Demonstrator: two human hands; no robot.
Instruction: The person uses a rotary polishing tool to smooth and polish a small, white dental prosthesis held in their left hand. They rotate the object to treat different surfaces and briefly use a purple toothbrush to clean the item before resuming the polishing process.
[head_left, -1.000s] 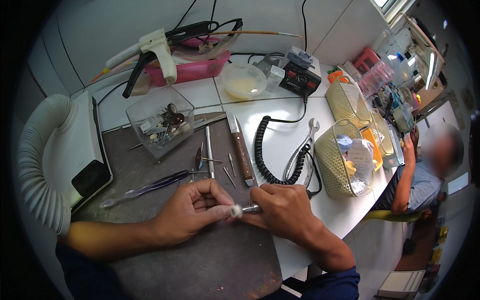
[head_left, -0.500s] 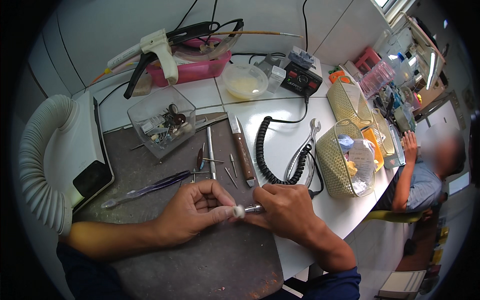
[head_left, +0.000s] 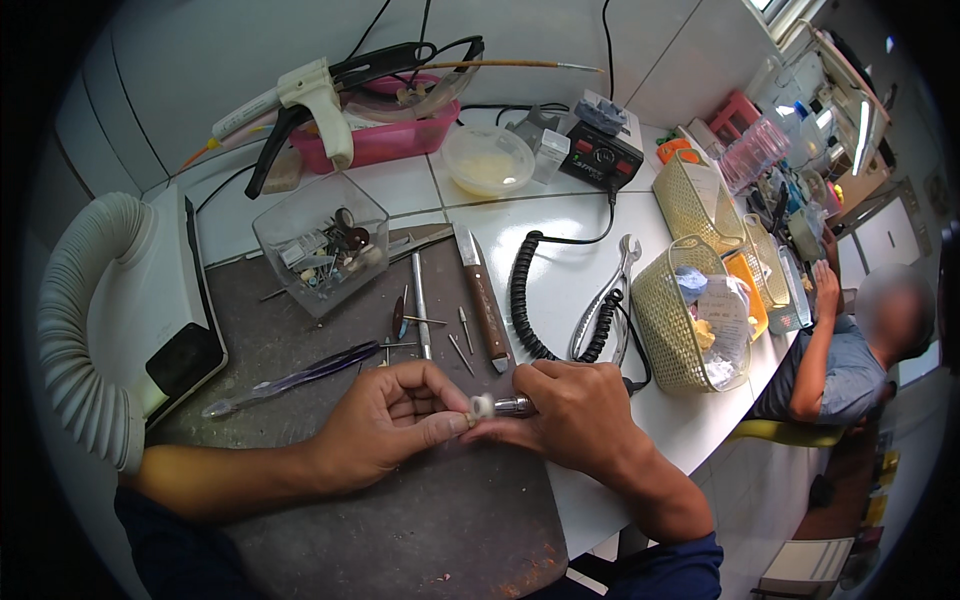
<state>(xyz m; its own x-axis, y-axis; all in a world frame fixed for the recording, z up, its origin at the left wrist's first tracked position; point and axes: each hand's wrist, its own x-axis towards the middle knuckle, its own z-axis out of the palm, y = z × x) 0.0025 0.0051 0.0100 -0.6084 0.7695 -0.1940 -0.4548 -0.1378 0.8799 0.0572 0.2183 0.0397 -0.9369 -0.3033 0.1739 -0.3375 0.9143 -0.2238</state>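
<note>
Over the dark work mat [head_left: 400, 540], my right hand [head_left: 590, 415] is closed around a rotary handpiece [head_left: 514, 405] with a metal nose. A small white polishing wheel [head_left: 482, 406] sits on its tip, pointing left. My left hand [head_left: 385, 425] pinches a tiny pale piece [head_left: 469, 417] between thumb and fingertips, against or right beside the wheel; its kind is too small to make out. My right thumb stretches below the wheel toward the left fingertips. Beyond my hands lie a wooden-handled knife [head_left: 485, 310], a metal rod [head_left: 421, 300] and several small bits.
At the left stands a white unit with a ribbed hose [head_left: 75, 300]. A clear box [head_left: 345, 295] holds burs and discs. A coiled cord [head_left: 524, 290] runs to a control box [head_left: 600, 155]. Mesh baskets [head_left: 665, 340] stand right; another person [head_left: 850, 370] sits beyond.
The wheel and handpiece have shifted slightly up, and my right thumb now reaches further left beneath the wheel. My left hand has barely moved.
</note>
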